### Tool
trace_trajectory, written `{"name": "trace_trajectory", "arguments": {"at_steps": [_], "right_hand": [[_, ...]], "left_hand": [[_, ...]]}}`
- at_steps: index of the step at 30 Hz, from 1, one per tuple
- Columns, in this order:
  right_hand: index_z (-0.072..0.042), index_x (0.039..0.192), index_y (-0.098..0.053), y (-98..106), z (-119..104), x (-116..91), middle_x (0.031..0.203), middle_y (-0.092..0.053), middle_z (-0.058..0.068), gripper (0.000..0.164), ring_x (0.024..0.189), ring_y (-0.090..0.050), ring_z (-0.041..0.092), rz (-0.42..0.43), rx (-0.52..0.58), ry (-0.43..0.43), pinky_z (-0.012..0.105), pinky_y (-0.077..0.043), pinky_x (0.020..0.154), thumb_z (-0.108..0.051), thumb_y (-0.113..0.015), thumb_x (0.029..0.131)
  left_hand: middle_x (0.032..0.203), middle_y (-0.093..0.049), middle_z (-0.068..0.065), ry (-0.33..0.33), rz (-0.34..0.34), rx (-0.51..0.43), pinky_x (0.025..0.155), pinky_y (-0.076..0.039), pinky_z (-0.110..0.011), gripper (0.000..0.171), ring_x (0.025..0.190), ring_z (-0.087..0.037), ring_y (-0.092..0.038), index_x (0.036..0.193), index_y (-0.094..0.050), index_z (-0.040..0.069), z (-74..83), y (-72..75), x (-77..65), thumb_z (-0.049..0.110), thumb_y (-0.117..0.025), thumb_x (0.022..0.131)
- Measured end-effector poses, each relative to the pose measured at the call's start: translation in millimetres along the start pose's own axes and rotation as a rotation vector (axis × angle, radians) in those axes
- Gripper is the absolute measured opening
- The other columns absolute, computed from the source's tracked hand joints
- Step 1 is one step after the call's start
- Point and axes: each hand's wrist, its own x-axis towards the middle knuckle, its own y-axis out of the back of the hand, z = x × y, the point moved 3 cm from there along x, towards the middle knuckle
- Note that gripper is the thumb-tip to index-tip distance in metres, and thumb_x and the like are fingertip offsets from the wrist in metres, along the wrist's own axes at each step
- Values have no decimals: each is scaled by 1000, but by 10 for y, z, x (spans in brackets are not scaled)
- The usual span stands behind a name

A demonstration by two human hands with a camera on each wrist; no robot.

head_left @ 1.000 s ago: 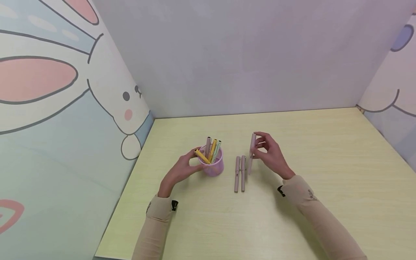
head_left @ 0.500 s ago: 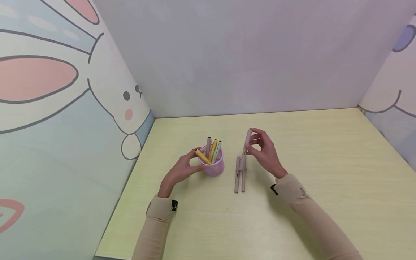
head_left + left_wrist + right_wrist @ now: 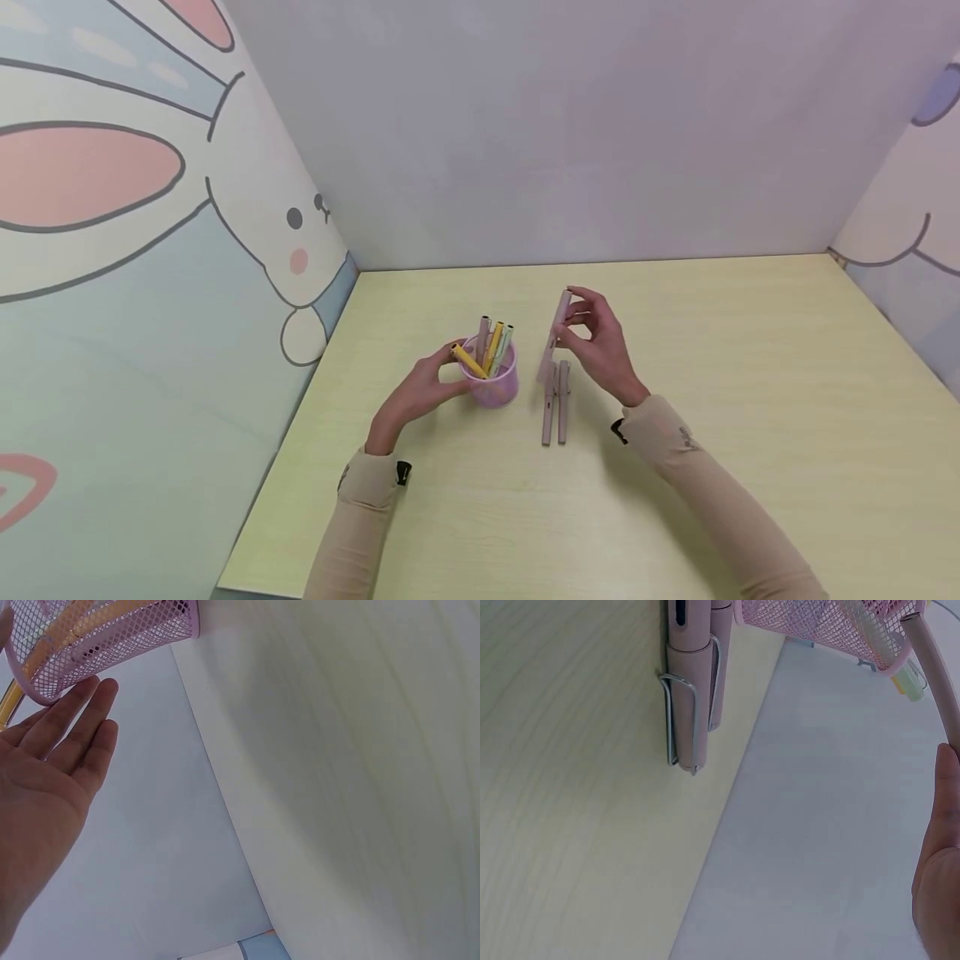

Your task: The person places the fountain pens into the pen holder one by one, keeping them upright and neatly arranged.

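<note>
My left hand grips a pink mesh pen holder by its rim, thumb at the near side and fingers at the far side. The holder stands upright with several pens in it: a yellow pen leaning left, another yellow pen, a mauve pen and a pale green pen. My right hand pinches a mauve pen near its upper end. That pen slants above the table, its lower end toward the holder. Two matching pens with metal clips lie side by side below it.
The pale wood-look table meets a plain grey wall at the back. A wall panel with a cartoon rabbit rises along the left edge, and another printed panel along the right.
My right hand has moved left with the mauve pen, crossing over the two lying pens toward the holder; the pen has tilted more. The left hand and holder stay nearly in place.
</note>
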Motion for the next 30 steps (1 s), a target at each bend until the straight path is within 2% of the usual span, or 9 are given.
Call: {"name": "trace_trajectory", "arguments": {"at_steps": [16, 30], "right_hand": [[10, 146, -41, -204, -76, 67, 112, -51, 29, 60, 96, -62, 19, -11, 24, 31, 33, -61, 74, 21, -64, 92], [9, 148, -38, -313, -134, 101, 113, -52, 24, 61, 97, -61, 19, 37, 76, 55, 36, -62, 75, 22, -61, 92]], "left_hand": [[149, -54, -15, 1, -3, -2, 113, -34, -62, 76, 141, -35, -46, 158, -41, 12, -18, -8, 10, 35, -76, 95], [148, -56, -16, -6, 1, 13, 113, -34, -63, 75, 141, -35, -47, 158, -41, 12, -6, -6, 9, 34, -76, 95]]}}
